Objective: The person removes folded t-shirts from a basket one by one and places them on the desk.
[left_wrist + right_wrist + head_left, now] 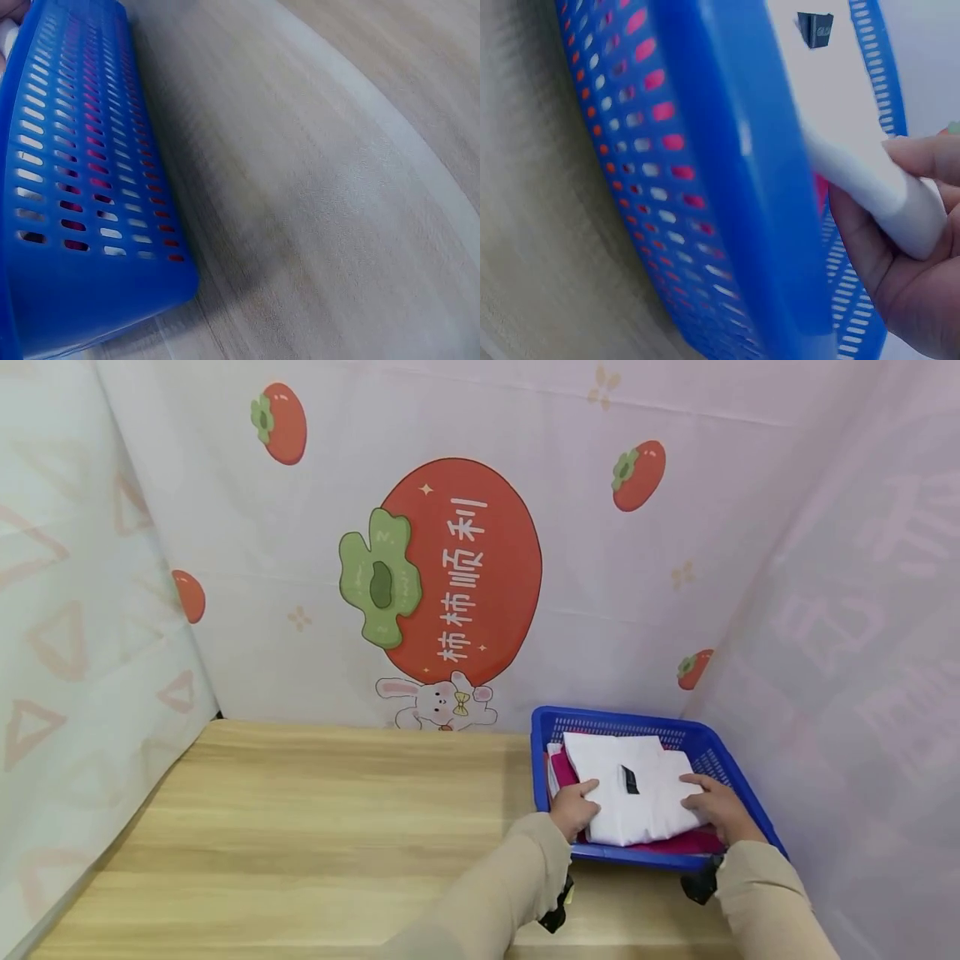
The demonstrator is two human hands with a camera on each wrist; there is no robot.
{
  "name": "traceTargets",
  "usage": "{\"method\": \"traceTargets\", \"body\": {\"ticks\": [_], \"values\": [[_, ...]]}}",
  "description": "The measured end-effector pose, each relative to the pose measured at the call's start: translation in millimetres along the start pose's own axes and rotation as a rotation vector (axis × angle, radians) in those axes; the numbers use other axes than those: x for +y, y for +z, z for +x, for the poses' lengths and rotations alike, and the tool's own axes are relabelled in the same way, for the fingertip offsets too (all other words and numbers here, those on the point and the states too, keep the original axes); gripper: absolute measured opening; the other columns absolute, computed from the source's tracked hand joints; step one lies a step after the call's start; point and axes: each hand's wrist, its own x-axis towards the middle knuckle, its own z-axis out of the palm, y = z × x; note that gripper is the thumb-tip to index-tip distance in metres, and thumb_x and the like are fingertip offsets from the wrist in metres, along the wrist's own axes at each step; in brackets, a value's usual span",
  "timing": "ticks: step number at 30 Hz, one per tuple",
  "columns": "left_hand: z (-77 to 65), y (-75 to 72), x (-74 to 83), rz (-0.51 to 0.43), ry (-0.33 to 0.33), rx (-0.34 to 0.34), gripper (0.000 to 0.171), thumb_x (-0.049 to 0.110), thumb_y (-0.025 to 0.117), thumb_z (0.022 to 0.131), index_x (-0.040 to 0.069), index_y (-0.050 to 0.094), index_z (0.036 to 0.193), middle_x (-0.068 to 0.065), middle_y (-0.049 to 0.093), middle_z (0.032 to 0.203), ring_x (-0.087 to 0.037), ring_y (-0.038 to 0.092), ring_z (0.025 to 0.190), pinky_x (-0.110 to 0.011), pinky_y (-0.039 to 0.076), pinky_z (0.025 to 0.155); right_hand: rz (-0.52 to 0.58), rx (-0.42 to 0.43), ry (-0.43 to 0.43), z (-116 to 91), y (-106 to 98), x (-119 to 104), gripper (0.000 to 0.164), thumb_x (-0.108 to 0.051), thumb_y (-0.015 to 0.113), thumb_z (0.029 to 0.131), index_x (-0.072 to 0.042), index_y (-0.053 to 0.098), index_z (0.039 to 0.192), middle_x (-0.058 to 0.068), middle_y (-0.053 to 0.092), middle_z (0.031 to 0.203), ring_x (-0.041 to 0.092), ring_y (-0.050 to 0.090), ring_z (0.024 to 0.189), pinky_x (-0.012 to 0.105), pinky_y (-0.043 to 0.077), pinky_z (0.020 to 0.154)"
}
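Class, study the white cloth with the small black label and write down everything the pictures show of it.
The white cloth looks like soft, plain fabric, folded into a thick, roughly rectangular bundle with a stepped far right corner. A small black label shows on its upper face, its lettering too small to read. It lies roughly flat inside the blue basket, above dark pink cloth. The left hand holds its left side; the right hand grips its right edge, thumb on top, fingers beneath.
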Motion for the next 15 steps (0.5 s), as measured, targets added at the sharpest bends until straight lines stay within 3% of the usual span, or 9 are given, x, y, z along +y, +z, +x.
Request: {"method": "traceTargets", "body": {"ticks": [3, 5, 7, 9, 11, 13, 15], "values": [[-2.4, -3.2, 2.4, 0.028, 0.047, 0.008, 0.047, -0.009, 0.051, 0.072, 0.011, 0.058, 0.114, -0.008, 0.053, 0.116, -0.017, 0.047, 0.082, -0.023, 0.031, 0.045, 0.016, 0.025, -0.012, -7, 0, -4, 0.054, -0.006, 0.049, 0.081, 0.006, 0.028, 0.129, 0.032, 0.021, 0.128, 0.017, 0.05, 0.065, 0.03, 0.043, 0.055], [-4.8, -6.9, 6.0, 0.036, 0.081, 0.01, 0.048, -0.009, 0.05, 0.071, 0.01, 0.059, 0.113, -0.008, 0.054, 0.114, -0.015, 0.048, 0.076, -0.02, 0.031, 0.045, 0.021, 0.033, -0.019, -12, 0, -7, 0.054, -0.006, 0.048, 0.082, 0.004, 0.028, 0.13, 0.03, 0.018, 0.131, 0.015, 0.045, 0.057, 0.031, 0.041, 0.053], [-6.8, -11.1, 9.5, 0.026, 0.108, 0.013, 0.048, -0.01, 0.049, 0.07, 0.01, 0.059, 0.113, -0.008, 0.054, 0.114, -0.014, 0.047, 0.073, -0.019, 0.032, 0.045, 0.022, 0.037, -0.039, -16, 1, -11, 0.053, -0.007, 0.048, 0.083, 0.003, 0.028, 0.131, 0.03, 0.012, 0.135, 0.02, 0.047, 0.067, 0.032, 0.042, 0.057], [-8.8, -16.5, 12.9, 0.022, 0.137, 0.018, 0.048, -0.01, 0.049, 0.07, 0.01, 0.059, 0.112, -0.006, 0.055, 0.113, -0.013, 0.047, 0.078, -0.018, 0.034, 0.048, 0.028, 0.039, -0.062, -20, 3, -16, 0.053, -0.009, 0.049, 0.084, 0.003, 0.028, 0.131, 0.029, 0.007, 0.137, 0.031, 0.047, 0.091, 0.037, 0.044, 0.069], [-9.9, -22.5, 15.5, 0.03, 0.162, 0.026, 0.047, -0.008, 0.05, 0.07, 0.012, 0.06, 0.112, -0.005, 0.055, 0.112, -0.012, 0.046, 0.077, -0.017, 0.034, 0.049, 0.04, 0.048, -0.088, -24, 5, -21, 0.053, -0.01, 0.049, 0.084, 0.003, 0.028, 0.131, 0.028, 0.004, 0.138, 0.039, 0.03, 0.114, 0.045, 0.039, 0.082], [-11.5, -28.9, 17.8, 0.04, 0.175, 0.027, 0.046, -0.006, 0.051, 0.072, 0.015, 0.06, 0.112, -0.003, 0.055, 0.112, -0.012, 0.045, 0.076, -0.018, 0.035, 0.049, 0.065, 0.062, -0.113, -29, 8, -26, 0.053, -0.009, 0.049, 0.084, 0.003, 0.028, 0.131, 0.027, 0.003, 0.138, 0.042, 0.011, 0.122, 0.05, 0.03, 0.089], [-14.2, -35.8, 20.0, 0.041, 0.188, 0.024, 0.045, -0.005, 0.052, 0.073, 0.016, 0.06, 0.112, -0.003, 0.054, 0.113, -0.012, 0.046, 0.075, -0.018, 0.037, 0.05, 0.092, 0.081, -0.138, -34, 12, -29, 0.052, -0.009, 0.049, 0.084, 0.003, 0.029, 0.131, 0.027, 0.006, 0.138, 0.042, 0.013, 0.122, 0.049, 0.032, 0.088]]}}
